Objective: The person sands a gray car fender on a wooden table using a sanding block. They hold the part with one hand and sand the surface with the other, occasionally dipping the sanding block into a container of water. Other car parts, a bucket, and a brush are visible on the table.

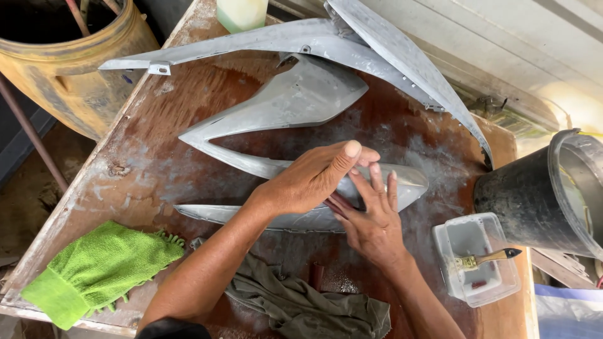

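A grey sanded fairing panel (286,103) with a long pointed tip lies on a worn wooden table (151,157). My left hand (314,179) presses flat on its near rounded end, thumb stretched out. Just right of it, my right hand (370,220) rests on the same panel with fingers spread, partly under the left hand. Whether anything lies beneath either palm is hidden. A second, longer grey panel (377,47) lies across the far side of the table.
A green microfibre cloth (94,267) lies at the near left, a dark olive rag (301,307) near the front edge. A clear tub (477,260) with a brush (487,257) sits at the right beside a black bucket (540,194). A yellow drum (69,56) stands far left.
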